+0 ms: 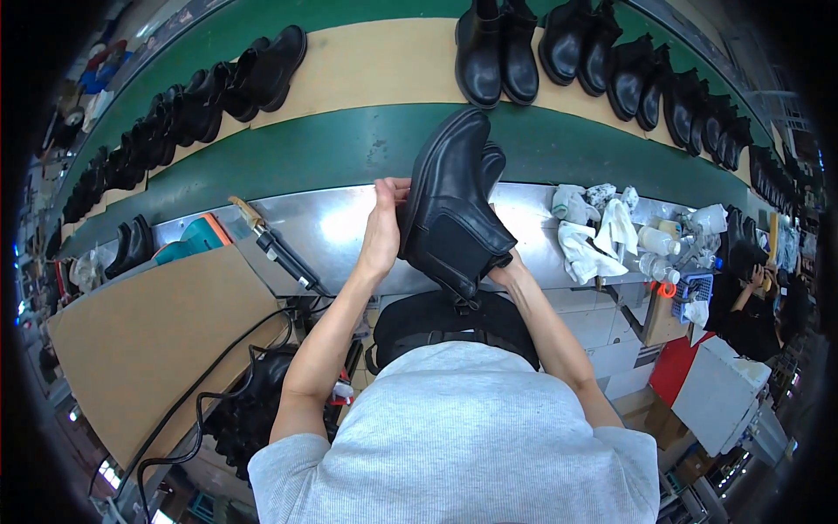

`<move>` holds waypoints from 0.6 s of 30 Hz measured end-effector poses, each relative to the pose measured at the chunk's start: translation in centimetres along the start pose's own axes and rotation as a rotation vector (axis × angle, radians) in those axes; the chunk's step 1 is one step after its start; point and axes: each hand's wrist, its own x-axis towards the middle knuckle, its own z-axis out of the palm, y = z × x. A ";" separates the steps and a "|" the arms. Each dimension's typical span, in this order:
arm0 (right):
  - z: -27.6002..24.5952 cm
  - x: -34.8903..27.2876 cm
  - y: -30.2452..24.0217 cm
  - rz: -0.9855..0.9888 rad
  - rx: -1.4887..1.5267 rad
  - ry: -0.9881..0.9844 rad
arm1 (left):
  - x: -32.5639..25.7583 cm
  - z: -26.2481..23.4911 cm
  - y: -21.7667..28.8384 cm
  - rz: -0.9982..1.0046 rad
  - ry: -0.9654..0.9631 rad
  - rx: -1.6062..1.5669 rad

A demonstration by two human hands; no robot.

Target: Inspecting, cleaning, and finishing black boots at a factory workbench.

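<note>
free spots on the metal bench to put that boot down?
The steel ledge is bare between the black hand tool and the left hand holding the black boot. The cardboard sheet is bare too. Right of the boot, white rags and bottles crowd it.

The right hand is almost wholly hidden behind the black leather ankle boot, so only its wrist and heel edge show, and its grip cannot be told. The left hand shows its back; its fingertips vanish behind the boot's heel side. A second black boot is mostly covered by the first, only its toe peeking out. The person's grey ribbed shirt runs off the lower edge. At the far right, a co-worker in dark clothing is small and bent by the lens. The heap of small bottles and white rags on the steel desk is too small to sort.
</note>
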 end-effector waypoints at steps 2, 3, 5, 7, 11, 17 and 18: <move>0.2 0.1 -0.7 0.023 0.066 -0.034 | -0.6 0.4 1.5 0.067 -0.042 -0.057; 0.0 0.4 -0.8 0.014 0.044 -0.083 | -1.0 0.5 2.1 0.077 -0.043 -0.056; -0.5 0.8 -1.1 0.001 0.020 -0.137 | -1.5 0.7 3.0 0.021 -0.060 -0.134; -0.7 1.2 -1.5 0.023 0.026 -0.117 | -1.2 0.3 2.8 -0.018 -0.028 -0.143; 0.7 -0.3 -2.9 -0.346 -0.580 0.102 | 1.3 -2.3 -1.2 -0.387 0.028 -0.394; 3.8 -1.0 -4.5 -0.493 -0.638 0.124 | 2.7 3.0 -4.9 -0.176 -0.419 -1.053; 3.2 -0.6 -4.4 -0.499 -0.662 0.134 | 2.6 3.4 -5.0 -0.149 -0.476 -1.066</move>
